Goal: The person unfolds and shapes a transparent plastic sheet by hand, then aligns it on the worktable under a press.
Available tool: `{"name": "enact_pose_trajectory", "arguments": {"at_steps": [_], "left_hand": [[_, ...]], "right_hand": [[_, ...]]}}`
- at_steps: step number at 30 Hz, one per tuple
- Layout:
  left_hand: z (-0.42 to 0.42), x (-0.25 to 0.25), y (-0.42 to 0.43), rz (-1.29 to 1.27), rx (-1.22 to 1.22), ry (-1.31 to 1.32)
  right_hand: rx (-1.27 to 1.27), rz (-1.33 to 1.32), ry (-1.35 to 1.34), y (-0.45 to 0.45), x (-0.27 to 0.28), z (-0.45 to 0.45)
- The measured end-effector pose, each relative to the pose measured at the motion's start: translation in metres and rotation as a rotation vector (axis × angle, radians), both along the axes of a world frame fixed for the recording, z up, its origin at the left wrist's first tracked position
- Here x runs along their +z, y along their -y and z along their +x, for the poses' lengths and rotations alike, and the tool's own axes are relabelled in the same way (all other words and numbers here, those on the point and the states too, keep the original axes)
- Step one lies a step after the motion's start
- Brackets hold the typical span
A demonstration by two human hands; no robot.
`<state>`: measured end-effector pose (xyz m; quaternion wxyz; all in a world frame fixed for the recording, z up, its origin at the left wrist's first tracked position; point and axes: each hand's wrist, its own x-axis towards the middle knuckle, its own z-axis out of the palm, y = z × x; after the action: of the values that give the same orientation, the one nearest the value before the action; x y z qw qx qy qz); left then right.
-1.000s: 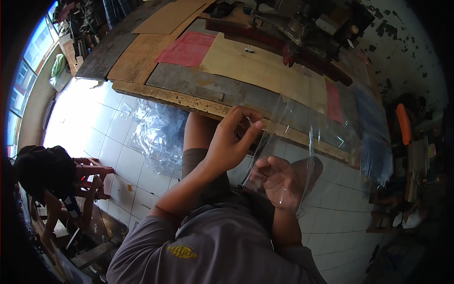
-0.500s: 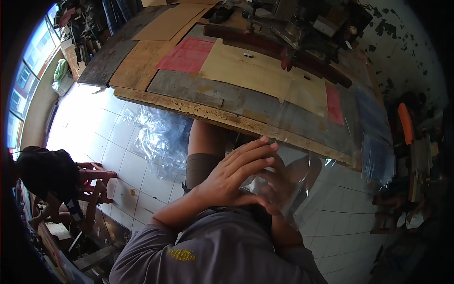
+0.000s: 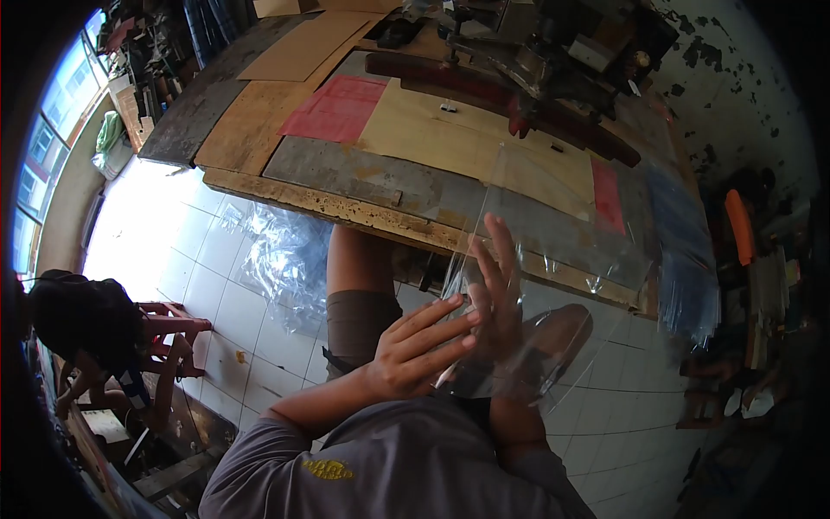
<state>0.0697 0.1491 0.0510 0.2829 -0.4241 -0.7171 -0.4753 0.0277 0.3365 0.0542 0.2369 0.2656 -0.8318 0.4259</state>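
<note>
A clear plastic sheet (image 3: pixel 553 346), thin and glossy, stands up over my lap and overlaps the table's front edge; whether it is one layer or a bag I cannot tell. My left hand (image 3: pixel 424 346) is at the sheet's left edge, its long fingers straight and lying over the edge, the thumb mostly hidden under them. Behind the film, my right hand (image 3: pixel 497 290) shows through it, palm turned to the left and fingers stretched upward and apart. The left fingertips reach close to the right palm.
The worn wooden table (image 3: pixel 346 201) carries cream and red sheets (image 3: pixel 467 130) and a dark metal machine (image 3: pixel 527 69). Clear plastic sheets (image 3: pixel 687 251) hang at its right end. Crumpled plastic (image 3: pixel 290 259) lies on the tiled floor. Another person (image 3: pixel 95 337) is near a red stool (image 3: pixel 177 329).
My right hand has risen behind the film and its fingers have straightened upward. My left hand has shifted slightly left and down. The plastic's upper part has moved left.
</note>
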Motion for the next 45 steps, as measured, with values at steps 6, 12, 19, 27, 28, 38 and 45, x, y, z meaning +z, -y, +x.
{"name": "enact_pose_trajectory", "arguments": {"at_steps": [6,12,19,27,28,38,45], "left_hand": [[0.000,-0.015,0.015,0.103,0.122,-0.011],[-0.012,-0.024,0.030,0.072,0.226,-0.003],[-0.006,-0.044,0.019,-0.273,0.097,0.119],[-0.006,-0.020,0.011,-0.195,-0.099,0.126],[-0.008,-0.008,0.010,-0.071,-0.034,0.054],[-0.022,0.074,-0.010,0.293,-0.026,-0.194],[-0.025,0.094,0.000,0.174,-0.006,-0.078]], "right_hand": [[-0.099,-0.235,0.067,-0.013,-0.002,-0.005],[-0.028,-1.193,0.071,-0.018,-0.022,0.011],[0.145,-1.418,-0.217,-0.049,0.045,0.031],[0.451,-0.905,-0.121,-0.029,0.052,0.046],[0.539,-0.866,-0.072,-0.025,0.047,0.046],[0.772,-0.911,0.148,0.014,0.024,0.067],[0.759,-0.847,0.250,0.009,0.027,0.069]]}}
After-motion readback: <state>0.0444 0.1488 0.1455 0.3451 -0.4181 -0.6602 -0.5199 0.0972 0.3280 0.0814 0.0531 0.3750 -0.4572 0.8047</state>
